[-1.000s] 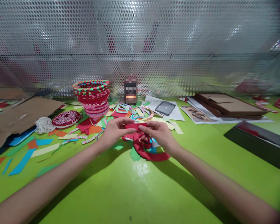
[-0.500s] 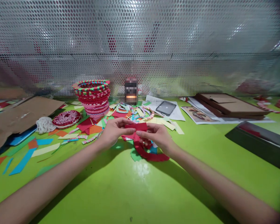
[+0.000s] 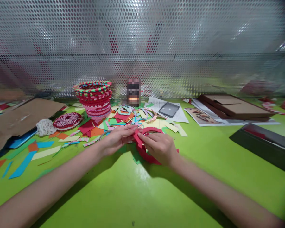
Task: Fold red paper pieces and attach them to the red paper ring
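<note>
Just above the table, both hands work at a curved red paper ring (image 3: 146, 155) with a scalloped, folded edge. My left hand (image 3: 117, 139) is closed at the ring's left side, its fingertips pinching the end of a folded red paper strip (image 3: 137, 136). From the right, my right hand (image 3: 162, 147) reaches over the ring with its fingers bent, pressing on that same strip. The right hand covers much of the ring's right side. A green paper scrap (image 3: 136, 159) lies beneath the ring.
Behind the hands lie many paper scraps (image 3: 123, 117). A stack of red braided rings (image 3: 95, 103), a red-and-white round piece (image 3: 67, 121) and white yarn (image 3: 46, 127) stand left. Rightward are a tablet (image 3: 169, 110), brown frames (image 3: 237, 106) and a dark box (image 3: 266, 145).
The ring has turned, its curve now showing above and below my right hand. My right hand has rolled over, knuckles up; the flat red strip between the hands is now narrower and tilted.
</note>
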`<state>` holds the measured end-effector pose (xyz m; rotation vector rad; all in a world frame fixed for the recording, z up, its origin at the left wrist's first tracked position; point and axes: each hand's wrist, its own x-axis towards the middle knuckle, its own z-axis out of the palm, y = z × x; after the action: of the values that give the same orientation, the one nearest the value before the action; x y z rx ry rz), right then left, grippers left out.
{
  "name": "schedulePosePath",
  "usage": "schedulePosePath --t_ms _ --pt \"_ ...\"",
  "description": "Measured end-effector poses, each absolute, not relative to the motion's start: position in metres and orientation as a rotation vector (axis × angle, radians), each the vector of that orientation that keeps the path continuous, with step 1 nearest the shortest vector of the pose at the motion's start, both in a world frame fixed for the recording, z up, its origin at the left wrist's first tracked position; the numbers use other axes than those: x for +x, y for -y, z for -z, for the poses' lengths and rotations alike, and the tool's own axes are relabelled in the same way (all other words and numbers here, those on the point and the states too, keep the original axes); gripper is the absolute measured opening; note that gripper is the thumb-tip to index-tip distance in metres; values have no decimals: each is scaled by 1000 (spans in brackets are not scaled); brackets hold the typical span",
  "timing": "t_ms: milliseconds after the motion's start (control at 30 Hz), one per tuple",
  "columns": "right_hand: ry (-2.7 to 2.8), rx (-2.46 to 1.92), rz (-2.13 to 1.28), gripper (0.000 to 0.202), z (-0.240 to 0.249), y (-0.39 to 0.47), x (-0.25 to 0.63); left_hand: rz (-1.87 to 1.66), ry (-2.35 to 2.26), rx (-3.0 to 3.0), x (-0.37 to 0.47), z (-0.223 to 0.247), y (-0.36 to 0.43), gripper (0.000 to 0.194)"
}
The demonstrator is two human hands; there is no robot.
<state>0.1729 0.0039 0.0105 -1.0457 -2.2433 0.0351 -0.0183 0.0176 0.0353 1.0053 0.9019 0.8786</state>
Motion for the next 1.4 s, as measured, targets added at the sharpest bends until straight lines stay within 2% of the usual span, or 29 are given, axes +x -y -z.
schedulePosePath --t_ms 100,267,433,533,667,833,967,1133,1400 --pt "2251 -972 -223 29 -11 -6 172 -859 -927 976 -18 -38 -17 23" --pt "2136 -767 -659 36 -13 -15 174 -836 -902 1013 -24 -33 -23 30" --pt "1970 -821 -1143 24 -17 -16 175 -830 -909 1078 -24 -29 -24 35" --pt "1869 -904 -1281 19 -17 -16 174 -835 -885 1134 -22 -30 -23 34" --pt "1852 -915 -1264 12 -18 -17 173 -839 -858 1253 -19 -33 -19 29" --pt "1890 -1011 -1220 21 -23 -14 171 -850 -875 1397 -14 -39 -13 25" --pt "1917 -1045 -1114 20 -23 -13 170 -849 -895 1520 -11 -40 -9 21" --pt "1924 -1084 -1014 22 -19 -15 169 -854 -928 1611 -9 -37 -6 28" --pt "1894 -1096 -1084 23 -18 -11 167 -929 -1000 1724 -9 -33 -7 21"
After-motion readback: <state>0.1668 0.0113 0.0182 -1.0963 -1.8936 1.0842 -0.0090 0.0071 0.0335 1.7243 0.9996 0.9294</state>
